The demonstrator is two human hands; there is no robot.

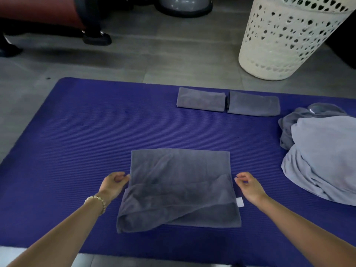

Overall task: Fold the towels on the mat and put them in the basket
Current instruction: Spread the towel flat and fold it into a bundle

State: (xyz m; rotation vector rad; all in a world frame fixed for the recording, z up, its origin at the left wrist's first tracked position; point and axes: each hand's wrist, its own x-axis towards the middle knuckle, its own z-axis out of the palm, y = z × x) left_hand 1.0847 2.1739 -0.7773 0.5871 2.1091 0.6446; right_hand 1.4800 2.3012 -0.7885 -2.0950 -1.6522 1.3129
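A dark grey towel [179, 187] lies on the purple mat [86, 132] in front of me, its near part folded up over the far part, with a white tag at its right edge. My left hand [113, 184] pinches the towel's left edge at the fold line. My right hand [250, 186] hovers just beside the right edge, fingers curled and apart, holding nothing. Two folded grey towels [201, 100] [253, 106] lie side by side at the mat's far edge. A heap of unfolded grey and pale towels [323, 151] sits at the right. The white perforated basket [285, 37] stands on the floor beyond the mat.
Grey tiled floor surrounds the mat. Dark furniture legs [96, 35] and a grey dome-shaped object [185, 4] stand at the back left. The mat's left half is bare purple foam.
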